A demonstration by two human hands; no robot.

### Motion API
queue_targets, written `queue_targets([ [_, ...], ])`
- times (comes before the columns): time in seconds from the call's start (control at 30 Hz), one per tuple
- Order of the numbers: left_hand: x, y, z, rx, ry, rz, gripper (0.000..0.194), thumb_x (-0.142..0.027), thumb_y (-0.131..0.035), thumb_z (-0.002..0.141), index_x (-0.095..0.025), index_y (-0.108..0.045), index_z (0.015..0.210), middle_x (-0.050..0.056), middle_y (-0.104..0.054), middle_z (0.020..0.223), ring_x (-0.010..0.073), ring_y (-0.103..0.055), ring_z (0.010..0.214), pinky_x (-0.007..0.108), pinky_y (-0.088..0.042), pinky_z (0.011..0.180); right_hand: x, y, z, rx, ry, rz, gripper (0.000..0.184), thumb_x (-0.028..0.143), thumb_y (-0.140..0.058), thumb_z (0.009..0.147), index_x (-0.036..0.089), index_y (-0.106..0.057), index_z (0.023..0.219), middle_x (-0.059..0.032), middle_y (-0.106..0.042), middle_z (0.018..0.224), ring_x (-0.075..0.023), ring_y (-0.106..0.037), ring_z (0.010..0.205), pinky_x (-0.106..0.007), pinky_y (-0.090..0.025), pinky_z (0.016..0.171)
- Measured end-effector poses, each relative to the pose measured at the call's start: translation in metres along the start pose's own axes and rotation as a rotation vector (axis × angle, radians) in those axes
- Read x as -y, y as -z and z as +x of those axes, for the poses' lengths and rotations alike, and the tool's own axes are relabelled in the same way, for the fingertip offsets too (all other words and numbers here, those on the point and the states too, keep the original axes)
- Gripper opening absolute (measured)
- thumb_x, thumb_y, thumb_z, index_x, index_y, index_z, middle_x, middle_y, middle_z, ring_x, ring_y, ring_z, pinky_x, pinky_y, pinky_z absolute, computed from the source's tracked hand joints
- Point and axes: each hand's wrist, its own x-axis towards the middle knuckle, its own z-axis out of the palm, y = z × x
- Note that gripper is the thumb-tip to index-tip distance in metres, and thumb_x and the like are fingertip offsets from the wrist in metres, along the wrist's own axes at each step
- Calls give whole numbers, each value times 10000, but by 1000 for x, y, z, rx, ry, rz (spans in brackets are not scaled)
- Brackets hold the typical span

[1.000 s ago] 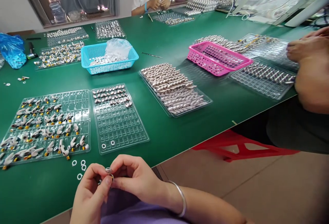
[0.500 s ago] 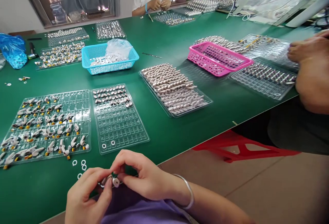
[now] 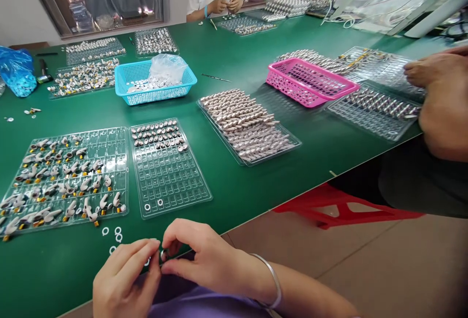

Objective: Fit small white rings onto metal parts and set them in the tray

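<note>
Right thumb point(image 3: 178, 268) lower, near small part point(image 3: 163, 255)

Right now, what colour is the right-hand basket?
The right-hand basket is bright pink, best seen in the head view.

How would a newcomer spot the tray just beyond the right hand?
On the green table, find the blue basket. The clear tray lies nearer the right hand. Unlike its neighbours, it holds small round parts in far rows and two white rings near its front.
</note>
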Motion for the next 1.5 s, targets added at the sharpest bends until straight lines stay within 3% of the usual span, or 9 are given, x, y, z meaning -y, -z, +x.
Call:
queue_targets([
  [0.4,3,-1,-7,-18,27,4,234,-84,-632,835,-196,-691,1032,41,-751,948,142,-711,826,210,-567,760,-3,-9,0,-151,316,-92,116,118,-542,921,148,-637,980,-83,-688,903,-134,-652,857,-217,-566,788],
  [0.73,1,4,-11,64,167,-143,387,-61,-610,836,-273,-684,1151,36,-742,1066,169,-717,912,229,-573,821,-6,-15,-2,-261,379,-58,262,71,-554,904,145,-631,1143,-118,-685,1007,-150,-676,922,-230,-591,818],
  [0.83,-3,5,-7,59,349,-337,268,-122,-660,817,-287,-744,1011,16,-758,975,166,-720,841,205,-578,749,-7,-15,-2,-282,397,-32,270,51,-576,885,143,-629,1134,-120,-703,996,-154,-686,920,-232,-591,820],
  [0.93,-10,4,-1,9,784,-672,112,-257,-764,753,-255,-736,861,-18,-744,778,142,-698,696,182,-567,626,-6,-13,-2,-283,403,-12,236,76,-602,878,163,-629,1096,-102,-725,961,-149,-697,894,-233,-591,799],
  [1.0,-14,2,3,38,1011,-901,195,-347,-809,705,-208,-697,784,-37,-685,626,106,-647,563,158,-524,531,-4,-11,-2,-263,397,-1,193,96,-607,881,170,-634,1057,-95,-733,944,-145,-701,876,-233,-589,786],
  [1.07,-17,1,5,160,1119,-1068,313,-442,-802,695,-165,-660,718,-39,-626,527,81,-593,461,146,-466,454,-3,-10,-2,-241,375,24,146,114,-610,883,171,-642,1014,-92,-738,932,-143,-703,861,-232,-586,778],
  [1.17,-19,-1,4,304,1195,-1172,430,-554,-747,708,-144,-619,689,-25,-599,504,77,-565,408,145,-419,397,-5,-10,-2,-231,335,90,100,144,-612,890,169,-651,979,-91,-743,920,-140,-708,843,-227,-583,766],
  [1.5,-22,2,1,341,1158,-1111,479,-628,-664,745,-167,-556,673,-48,-490,501,72,-487,415,148,-354,375,-9,-12,-4,-216,304,181,127,150,-615,886,169,-681,992,-93,-744,946,-143,-714,864,-232,-589,769],
])
